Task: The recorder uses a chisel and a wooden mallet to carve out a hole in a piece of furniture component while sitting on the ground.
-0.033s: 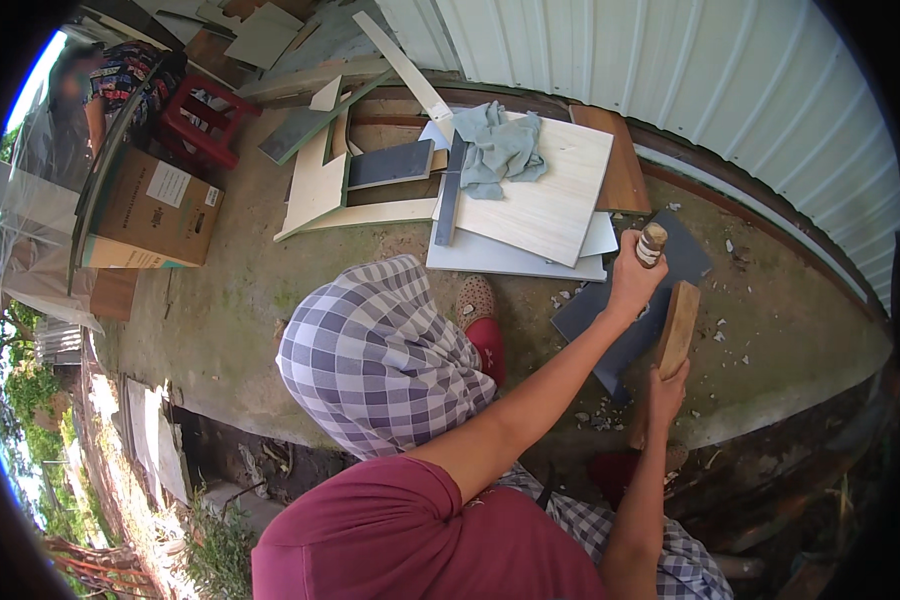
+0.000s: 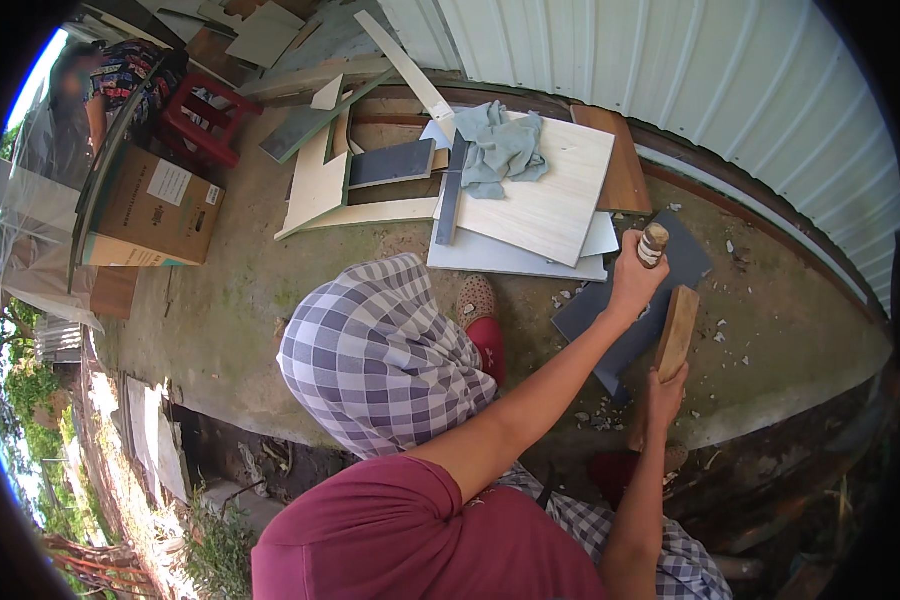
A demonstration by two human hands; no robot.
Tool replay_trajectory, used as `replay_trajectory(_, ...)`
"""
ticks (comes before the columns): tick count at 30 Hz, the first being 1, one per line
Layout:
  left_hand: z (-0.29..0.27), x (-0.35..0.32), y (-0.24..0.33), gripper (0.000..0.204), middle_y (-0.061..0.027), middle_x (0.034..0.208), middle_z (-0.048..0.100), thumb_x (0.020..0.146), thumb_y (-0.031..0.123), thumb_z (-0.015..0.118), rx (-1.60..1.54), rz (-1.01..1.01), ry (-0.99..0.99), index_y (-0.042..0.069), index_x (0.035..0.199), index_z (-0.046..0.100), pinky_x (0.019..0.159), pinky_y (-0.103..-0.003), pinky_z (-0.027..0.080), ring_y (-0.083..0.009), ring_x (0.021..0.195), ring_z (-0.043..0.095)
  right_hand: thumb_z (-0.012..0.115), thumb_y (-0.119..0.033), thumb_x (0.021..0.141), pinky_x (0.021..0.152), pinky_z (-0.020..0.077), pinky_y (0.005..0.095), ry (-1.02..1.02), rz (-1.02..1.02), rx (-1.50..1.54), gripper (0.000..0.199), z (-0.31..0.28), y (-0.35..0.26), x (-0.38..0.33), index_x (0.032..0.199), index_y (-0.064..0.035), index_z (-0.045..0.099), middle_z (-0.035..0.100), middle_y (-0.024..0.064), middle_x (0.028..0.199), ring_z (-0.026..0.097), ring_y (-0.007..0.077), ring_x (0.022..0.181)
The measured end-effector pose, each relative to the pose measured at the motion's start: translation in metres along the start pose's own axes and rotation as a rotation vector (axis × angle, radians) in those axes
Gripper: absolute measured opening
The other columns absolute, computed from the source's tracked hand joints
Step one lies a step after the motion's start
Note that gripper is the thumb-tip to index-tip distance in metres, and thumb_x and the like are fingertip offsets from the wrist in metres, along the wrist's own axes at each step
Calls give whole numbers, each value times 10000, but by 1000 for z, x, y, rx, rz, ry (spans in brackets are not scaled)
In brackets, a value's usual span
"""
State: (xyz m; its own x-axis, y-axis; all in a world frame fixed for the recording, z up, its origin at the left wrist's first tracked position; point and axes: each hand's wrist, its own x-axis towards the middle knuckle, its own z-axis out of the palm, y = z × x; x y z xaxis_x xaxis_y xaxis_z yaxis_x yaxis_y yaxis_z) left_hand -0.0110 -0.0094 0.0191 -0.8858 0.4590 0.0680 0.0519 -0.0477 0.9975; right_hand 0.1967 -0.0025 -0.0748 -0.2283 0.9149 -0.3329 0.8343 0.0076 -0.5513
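My left hand [image 2: 632,285] is closed around an upright tool handle [image 2: 653,245], wooden-topped and wrapped with a whitish band; the tool's lower end is hidden by the hand. Beneath it lies a dark grey board [image 2: 595,320] on the concrete, its surface partly covered by my arm. Nearer to me, my right hand [image 2: 667,395] grips the lower end of a thick wooden block [image 2: 678,333]. The block is raised over the board's right side, apart from the handle. Pale chips [image 2: 600,420] are scattered around the board.
Stacked white boards [image 2: 570,190] with a grey-blue cloth [image 2: 500,145] lie beyond my hands, next to cut wood pieces [image 2: 315,195]. A corrugated metal wall [image 2: 670,70] borders the right. At left are a cardboard box [image 2: 155,210], a red stool [image 2: 210,110] and another person [image 2: 130,80].
The wooden block in my right hand has shifted very slightly toward me. My left hand and the handle look unmoved.
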Motion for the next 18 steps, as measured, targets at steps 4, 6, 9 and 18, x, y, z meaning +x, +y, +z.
replay_trajectory(4,1,0,6,364,-113,877,560,765,106,656,-1,-7,-15,33,1039,429,760,-339,461,-201,814,566,645,-352,782,997,384,443,21,14,-24,820,5,12,-1,1450,-103,240,465,235,1324,471,386,1214)
replay_trajectory(6,0,-2,7,364,-113,878,559,764,107,655,-5,-10,-15,32,1039,429,760,-338,461,-200,811,565,645,-352,782,1000,382,442,17,15,-33,819,4,14,-2,1450,-102,240,462,236,1327,471,386,1215)
replay_trajectory(9,0,-4,6,360,-111,879,559,764,105,652,-3,-32,-26,31,1037,430,757,-335,461,-194,806,563,644,-350,783,1001,379,442,10,23,-29,818,2,15,-4,1449,-99,240,462,237,1328,471,387,1214)
replay_trajectory(18,-4,1,2,328,-160,866,589,764,88,643,-13,-13,17,35,1012,435,737,-358,474,-269,802,611,652,-347,774,966,402,439,-18,25,-30,808,-10,7,-5,1435,-88,266,506,248,1278,515,396,1160)
